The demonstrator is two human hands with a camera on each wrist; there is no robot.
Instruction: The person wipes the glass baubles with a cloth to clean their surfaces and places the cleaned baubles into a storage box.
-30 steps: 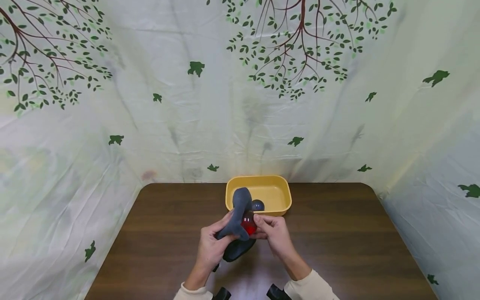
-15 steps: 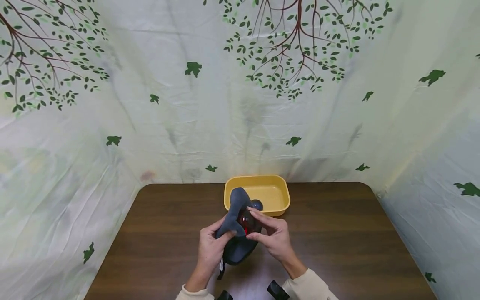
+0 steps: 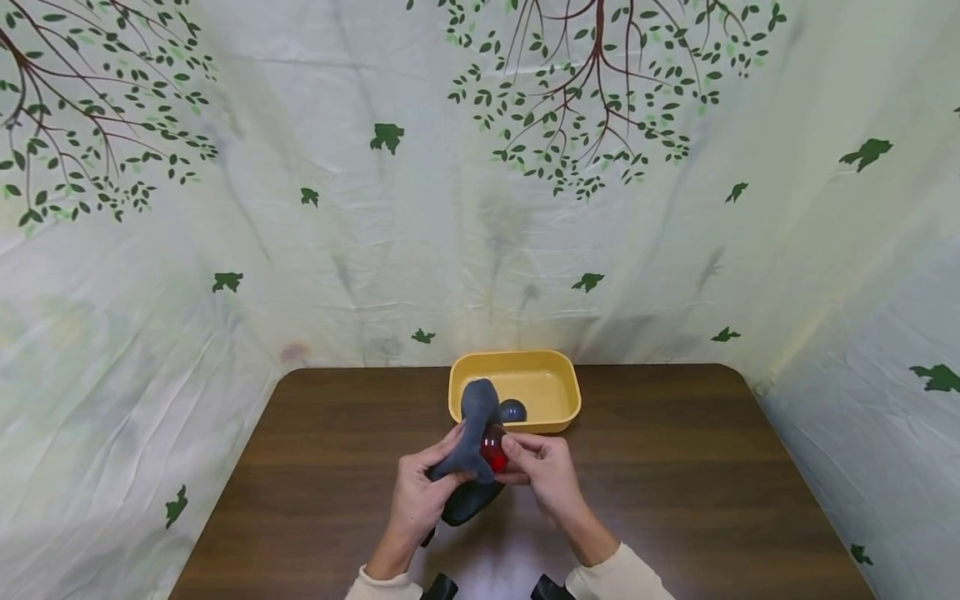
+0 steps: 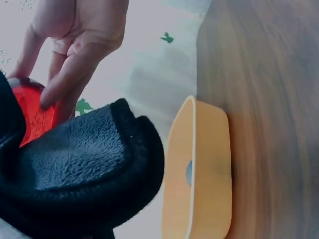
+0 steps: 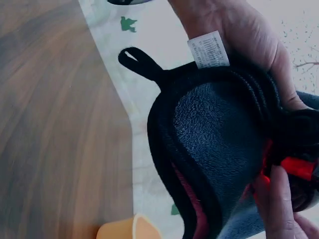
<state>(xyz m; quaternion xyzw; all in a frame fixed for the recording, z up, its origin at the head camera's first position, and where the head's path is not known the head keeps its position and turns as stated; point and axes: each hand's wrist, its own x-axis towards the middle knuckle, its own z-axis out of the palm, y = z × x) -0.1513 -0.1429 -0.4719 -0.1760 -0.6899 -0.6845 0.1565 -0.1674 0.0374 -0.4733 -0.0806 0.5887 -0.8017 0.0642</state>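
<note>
Above the table's middle, my left hand (image 3: 420, 493) grips a folded grey-blue plush cloth (image 3: 480, 402) with its thumb on top. My right hand (image 3: 549, 473) pinches a glossy ball (image 3: 493, 448), red with a dark part, between thumb and fingers. The ball lies against the cloth's right side and is partly covered by it. Black edging, a hanging loop (image 5: 143, 65) and a white label (image 5: 209, 50) show on the cloth in the right wrist view. Red glossy surface of the ball (image 4: 36, 112) shows beside the right fingers in the left wrist view.
A yellow tub (image 3: 551, 387) stands at the table's back edge, just beyond the hands. Inside it, near the front wall, lies a dark blue ball (image 3: 513, 410). A brown wooden table (image 3: 675, 483) lies below, with a leaf-printed cloth (image 3: 337, 250) hanging behind.
Half a second ago the ball showed mostly its dark part and the right fingers spread over it. Now its red part faces up, and the cloth's lower fold shows less.
</note>
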